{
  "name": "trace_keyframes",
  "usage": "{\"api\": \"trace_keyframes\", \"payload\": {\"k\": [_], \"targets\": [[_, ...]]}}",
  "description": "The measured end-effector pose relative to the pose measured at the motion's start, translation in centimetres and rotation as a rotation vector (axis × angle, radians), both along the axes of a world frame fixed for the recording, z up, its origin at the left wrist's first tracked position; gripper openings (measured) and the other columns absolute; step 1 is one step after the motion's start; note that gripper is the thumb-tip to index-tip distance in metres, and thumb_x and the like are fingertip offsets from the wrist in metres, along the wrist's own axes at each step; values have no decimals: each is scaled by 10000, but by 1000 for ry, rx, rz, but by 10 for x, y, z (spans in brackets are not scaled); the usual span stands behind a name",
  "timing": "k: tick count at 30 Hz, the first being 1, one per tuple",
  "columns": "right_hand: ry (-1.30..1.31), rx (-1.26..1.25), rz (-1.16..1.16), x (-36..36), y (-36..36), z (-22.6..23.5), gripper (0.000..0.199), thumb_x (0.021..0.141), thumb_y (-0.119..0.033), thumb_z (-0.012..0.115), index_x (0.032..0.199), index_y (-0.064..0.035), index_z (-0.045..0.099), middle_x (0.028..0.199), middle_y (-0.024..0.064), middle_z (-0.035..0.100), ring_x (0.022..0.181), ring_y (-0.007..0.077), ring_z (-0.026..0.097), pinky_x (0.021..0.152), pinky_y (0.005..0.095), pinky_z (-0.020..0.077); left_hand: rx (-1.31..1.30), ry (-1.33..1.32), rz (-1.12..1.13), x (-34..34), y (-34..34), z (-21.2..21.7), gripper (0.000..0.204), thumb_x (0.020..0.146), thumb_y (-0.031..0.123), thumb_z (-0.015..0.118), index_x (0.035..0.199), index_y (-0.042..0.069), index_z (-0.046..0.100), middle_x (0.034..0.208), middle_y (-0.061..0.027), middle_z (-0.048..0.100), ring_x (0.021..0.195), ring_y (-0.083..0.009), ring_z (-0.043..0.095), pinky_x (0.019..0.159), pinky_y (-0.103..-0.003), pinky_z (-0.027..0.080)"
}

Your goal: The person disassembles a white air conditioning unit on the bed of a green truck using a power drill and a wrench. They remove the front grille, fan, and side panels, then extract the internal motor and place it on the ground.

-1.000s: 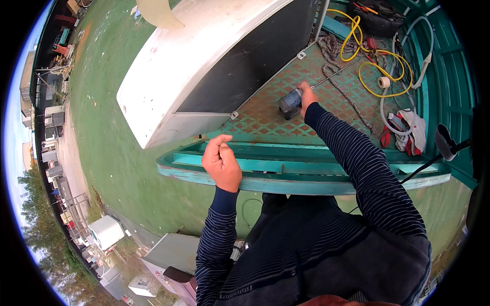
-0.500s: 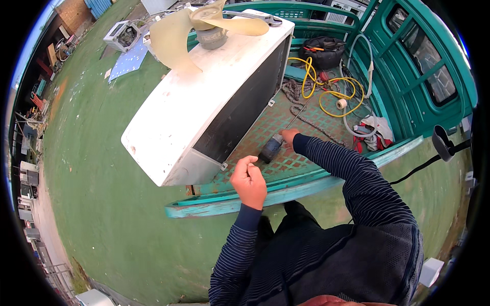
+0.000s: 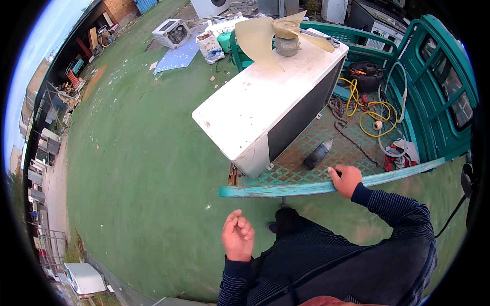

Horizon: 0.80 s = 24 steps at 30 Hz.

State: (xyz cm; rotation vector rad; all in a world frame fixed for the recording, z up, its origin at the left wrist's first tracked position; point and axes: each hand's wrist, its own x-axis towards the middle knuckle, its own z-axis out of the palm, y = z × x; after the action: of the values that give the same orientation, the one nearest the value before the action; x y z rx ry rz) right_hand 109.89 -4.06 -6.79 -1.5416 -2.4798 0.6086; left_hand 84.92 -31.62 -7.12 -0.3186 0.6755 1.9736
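Observation:
My left hand (image 3: 238,237) hangs over the green ground in front of the cargo bed. Its fingers are loosely curled in, and I see nothing in them. My right hand (image 3: 348,181) is on the worn turquoise edge (image 3: 286,189) of the bed, its fingers bent over it. Just left of that hand, a dark bottle with a long thin spout (image 3: 318,154) lies on the bed's rusty floor. Beyond it a white outdoor air conditioner unit (image 3: 265,102) rests on its side, with a cream fan blade (image 3: 255,43) on top.
Inside the bed lie a yellow hose (image 3: 378,122), a rope (image 3: 352,133), a tape roll (image 3: 377,125), a black tool bag (image 3: 365,76) and red-and-white cloths (image 3: 402,154). A green barred cab wall (image 3: 434,86) closes its right side. Scrap appliances stand farther off.
My right hand has left the bottle's spout end and come back to the bed's edge. My left hand has drawn back off the bed. The view has shifted left.

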Motion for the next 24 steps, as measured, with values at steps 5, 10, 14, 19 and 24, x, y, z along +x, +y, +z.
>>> {"api": "trace_keyframes", "payload": {"k": [5, 10, 14, 19, 24], "targets": [[-22, 22, -36, -13, 1, -10, 415, 913, -385, 595, 675, -46, 624, 601, 166, 593, 614, 390, 596, 594, 493, 455, -185, -355, 508, -20, -97, -74, 196, 960, 18, 456, 1105, -32, 579, 897, -102, 585, 817, -209, 582, 770, -341, 522], [-11, 115, -56, -20, 1, -10, 352, 878, -297, 629, 665, -18, 596, 575, 166, 562, 574, 380, 573, 555, 461, 437, -121, -562, 361, -37, -89, -91, 189, 926, -59, 485, 1096, -79, 566, 961, -170, 603, 927, -281, 608, 915, -388, 531], [-22, 122, -120, -21, -2, -12, 321, 858, -242, 642, 657, -4, 564, 562, 170, 526, 542, 367, 539, 534, 437, 408, -42, -369, 280, -116, -62, -83, 255, 880, -88, 468, 1125, -73, 539, 1044, -172, 595, 1035, -310, 606, 993, -425, 515], [-15, 149, -147, -16, 2, -18, 314, 847, -200, 632, 644, 9, 513, 556, 183, 469, 530, 371, 499, 523, 438, 369, -201, -81, 158, -231, -35, -68, 246, 893, -66, 460, 1126, -54, 537, 1097, -159, 586, 1079, -299, 605, 989, -413, 523], [-17, 212, -237, -14, 5, -29, 317, 826, -164, 625, 627, 16, 457, 558, 200, 433, 540, 393, 475, 529, 442, 359, -252, 70, -35, -310, -6, -41, 192, 940, -31, 465, 1108, -39, 559, 1079, -140, 602, 1033, -271, 619, 934, -388, 545]]}}
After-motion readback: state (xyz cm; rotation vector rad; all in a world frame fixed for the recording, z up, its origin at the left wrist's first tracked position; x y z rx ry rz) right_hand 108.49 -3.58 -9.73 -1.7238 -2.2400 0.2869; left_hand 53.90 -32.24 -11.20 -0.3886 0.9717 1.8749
